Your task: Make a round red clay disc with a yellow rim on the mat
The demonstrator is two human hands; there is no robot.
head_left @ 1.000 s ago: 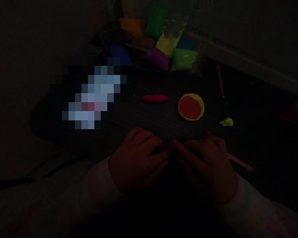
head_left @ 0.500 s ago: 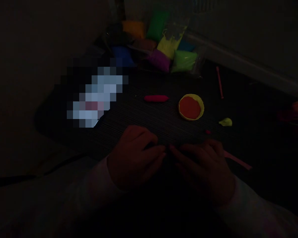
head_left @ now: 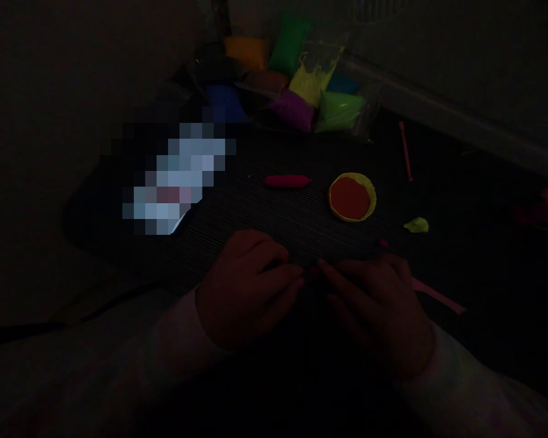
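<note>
The scene is very dark. My left hand point(head_left: 251, 289) is closed, its thumb and index tips together near the middle of the tabletop. Whatever those fingertips pinch is lost in shadow. A dim reddish bit point(head_left: 315, 271), possibly clay, shows between the two hands. Just beside it is the index tip of my right hand point(head_left: 381, 310), with index and thumb stretched out and apart. A flat pink tool point(head_left: 441, 296) extends from behind that hand's knuckles; its other end is hidden. Beyond lie a small pink clay ball point(head_left: 382, 243) and a yellow-rimmed clay dish point(head_left: 369, 210) with an orange-red filling.
A pink clay roll point(head_left: 287, 181) with a pointed end lies left of the dish. Right of it are a yellow clay scrap point(head_left: 417, 225) and a thin pink stick point(head_left: 406, 152). Several colored clay bags point(head_left: 292, 112) sit behind. A lit, pixelated screen point(head_left: 178, 176) is at left.
My right index fingertip has shifted slightly up and to the right, off the reddish bit. My left hand has hardly moved.
</note>
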